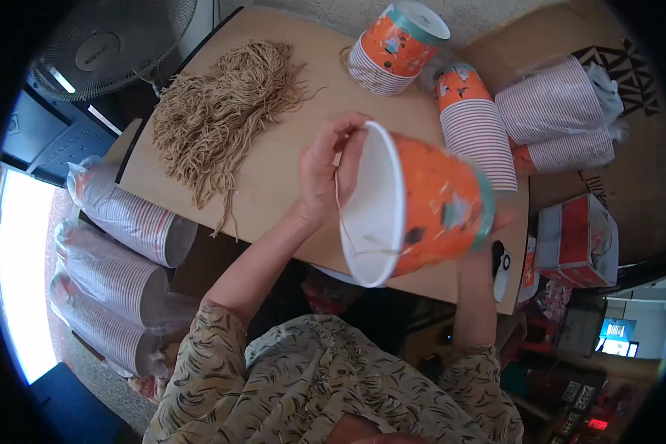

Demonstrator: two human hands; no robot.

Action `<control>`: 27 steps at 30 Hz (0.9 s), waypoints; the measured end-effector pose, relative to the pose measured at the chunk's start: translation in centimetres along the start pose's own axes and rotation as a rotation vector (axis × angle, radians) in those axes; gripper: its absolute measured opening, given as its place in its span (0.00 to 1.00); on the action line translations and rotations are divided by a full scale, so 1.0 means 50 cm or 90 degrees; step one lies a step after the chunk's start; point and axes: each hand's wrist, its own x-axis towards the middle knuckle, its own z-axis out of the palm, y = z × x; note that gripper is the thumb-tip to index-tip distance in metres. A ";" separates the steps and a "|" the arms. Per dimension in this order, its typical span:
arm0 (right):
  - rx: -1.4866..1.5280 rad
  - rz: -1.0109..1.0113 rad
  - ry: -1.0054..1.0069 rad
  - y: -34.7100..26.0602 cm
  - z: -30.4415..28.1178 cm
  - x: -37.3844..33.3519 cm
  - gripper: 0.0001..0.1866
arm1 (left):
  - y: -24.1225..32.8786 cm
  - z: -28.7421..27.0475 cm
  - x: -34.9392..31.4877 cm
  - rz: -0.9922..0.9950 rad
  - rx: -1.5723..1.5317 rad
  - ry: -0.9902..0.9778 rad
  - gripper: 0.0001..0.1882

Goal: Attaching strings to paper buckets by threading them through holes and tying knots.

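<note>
A large orange paper bucket (440, 203) with a white rim and a teal band is tipped sideways in front of me, its mouth facing left. Beside the upper rim, my left hand (327, 166) is closed, its fingertips pinched together. A thin tan cord (339, 194) runs down from those fingers, and cord also shows inside the bucket mouth. My right hand (502, 220) supports the bucket near its base; the bucket hides most of it and motion blurs the rest. A heap of tan cords (218, 111) lies on the table's left part.
Stacked orange buckets (396, 52) stand at the table's far edge, another stack (477, 129) lying beside them. Plastic-wrapped stacks (551, 100) lie at right, more wrapped stacks (118, 277) at left. Black-handled scissors (501, 270) rest at the table's right edge. A fan (100, 52) stands far left.
</note>
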 end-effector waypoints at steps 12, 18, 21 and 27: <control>-0.229 -0.108 0.074 -0.210 0.024 0.181 0.29 | -0.046 0.006 0.259 0.399 0.149 0.003 0.17; -0.864 -0.288 0.073 -0.391 0.152 0.439 0.25 | -0.119 -0.065 0.439 0.468 0.485 -0.263 0.09; -0.989 -0.281 0.120 -0.422 0.163 0.514 0.30 | -0.209 -0.019 0.488 0.496 0.635 -0.413 0.07; -1.185 -0.166 0.197 -0.332 0.163 0.621 0.52 | -0.349 0.035 0.479 0.332 0.695 -0.450 0.07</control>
